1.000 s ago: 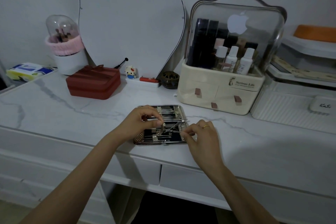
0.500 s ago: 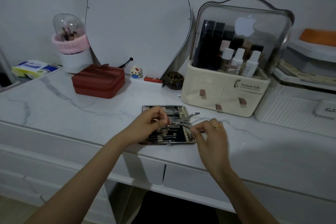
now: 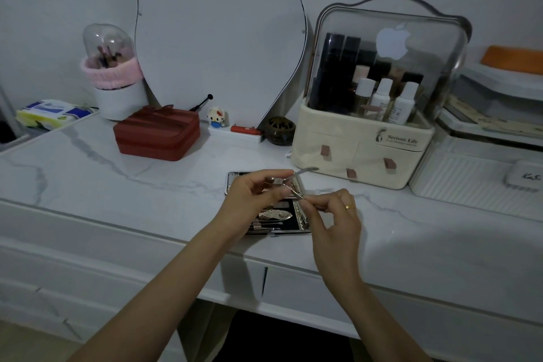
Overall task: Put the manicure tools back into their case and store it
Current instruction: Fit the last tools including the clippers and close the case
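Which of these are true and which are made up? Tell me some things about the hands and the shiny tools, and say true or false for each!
1. Both hands, left hand and right hand, hold one metal tool. True.
2. The manicure case is closed. False: it lies open on the counter, tools showing.
3. The red box sits left of the case. True.
4. The right hand is bare of rings. False: it wears a gold ring.
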